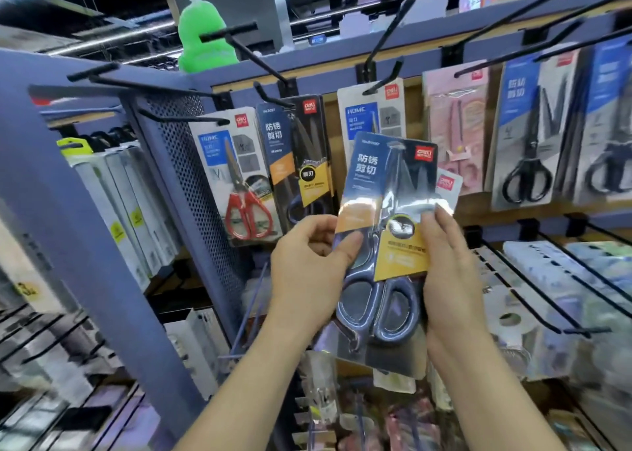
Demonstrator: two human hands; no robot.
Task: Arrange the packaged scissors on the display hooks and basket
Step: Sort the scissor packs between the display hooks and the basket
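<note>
A blue and orange pack of grey-handled scissors (384,242) is held upright in front of the display. My left hand (307,266) grips its left edge, thumb on the front. My right hand (448,266) holds the right edge, and a second pack with a red logo (448,185) peeks out behind it. On the hooks hang a red-handled scissors pack (239,180), a dark pack (301,156), a white pack (371,112), a pink pack (458,132) and black-handled scissors packs (533,136). No basket can be made out.
Bare black hooks (246,50) jut out above the hanging packs. A perforated blue side panel (191,190) stands at the left, with white boxed goods (126,211) beyond it. Lower hooks at the right carry pale packs (547,279). A green item (201,36) sits on top.
</note>
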